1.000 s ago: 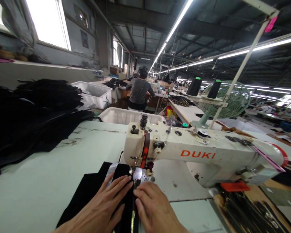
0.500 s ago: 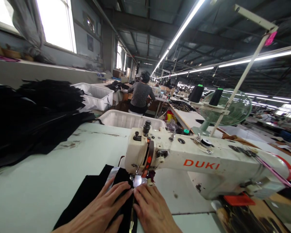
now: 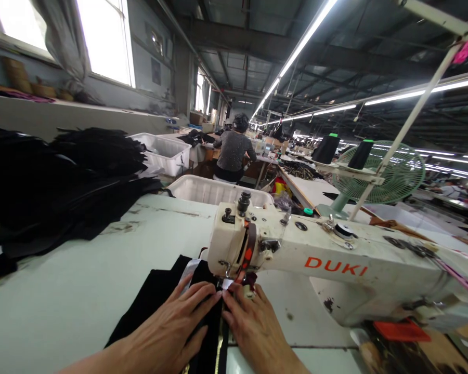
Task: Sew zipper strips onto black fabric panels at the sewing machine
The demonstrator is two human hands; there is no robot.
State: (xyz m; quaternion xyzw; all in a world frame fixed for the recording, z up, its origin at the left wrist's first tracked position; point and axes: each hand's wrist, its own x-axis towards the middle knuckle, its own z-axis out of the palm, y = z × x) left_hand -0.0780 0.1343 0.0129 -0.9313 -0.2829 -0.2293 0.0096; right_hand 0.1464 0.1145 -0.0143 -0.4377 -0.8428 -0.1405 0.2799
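Fabric point(image 3: 156, 306), black, spread flat on the pale green tabletop point(image 3: 70, 301) directly beneath both hands, far edge reaching under the head of the white sewing machine point(image 3: 335, 270). Left hand point(image 3: 171, 332) pressed palm-down on the cloth, fingers spread and stretched forward, fingertips just short of the needle area. Right hand point(image 3: 257, 332) likewise flat with fingers extended, lying partly on the cloth's right edge and partly on the tabletop, forefinger tip almost touching the left hand's. Neither hand closed around anything; both simply pressing down. Between the two hands, a thin gold-coloured zipper strip point(image 3: 219, 348) running along the cloth toward the needle. A pale strip point(image 3: 190, 270) showing on the cloth just beyond the left fingertips.

Well apart to the left, a heap of black cloth pieces point(image 3: 62, 182) piled on the tabletop. Behind the machine, a white plastic bin point(image 3: 210, 189). Further back, a person in a grey top point(image 3: 234, 150) seated facing away. To the right, a green fan point(image 3: 398, 174) and two dark thread cones point(image 3: 343, 150) on a stand.
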